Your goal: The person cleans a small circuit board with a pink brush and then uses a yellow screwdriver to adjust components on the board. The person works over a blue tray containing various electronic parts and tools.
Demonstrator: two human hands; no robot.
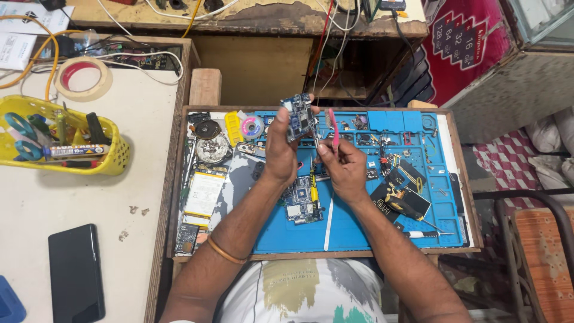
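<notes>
A: Listing what is in hand. Left hand (281, 146): closed around a small blue circuit board (298, 115), held upright above the blue work mat (353, 230), fingers gripping its lower edge. Right hand (342, 166): pinched narrow on a thin pink-handled tool (333, 127), probably tweezers or a pry pick, its upper end raised just beside the board's right edge.

B: Item location?

A: Board is in the air, over the upper middle of the mat, clear of everything below. A second circuit board (301, 203) lies flat on the mat beneath the wrists, with a yellow-handled screwdriver (313, 192) across it.

B: Step, by your reading?

A: Judged as inspection or picking at a part on the held board; tool and board are close, but whether they touch cannot be told.

B: Requirement for the next move?

A: A steady left grip and a fine, light approach with the tool tip; parts on the board look small, so a slip could scrape them.

B: Surroundings?

A: Flat white battery (204, 193) at the mat's left; black parts with gold contacts (402, 194) at right; yellow basket (116, 157) of tools, roll of tape (84, 78) and dark phone (76, 272) on the white table (131, 251) to the left.
</notes>
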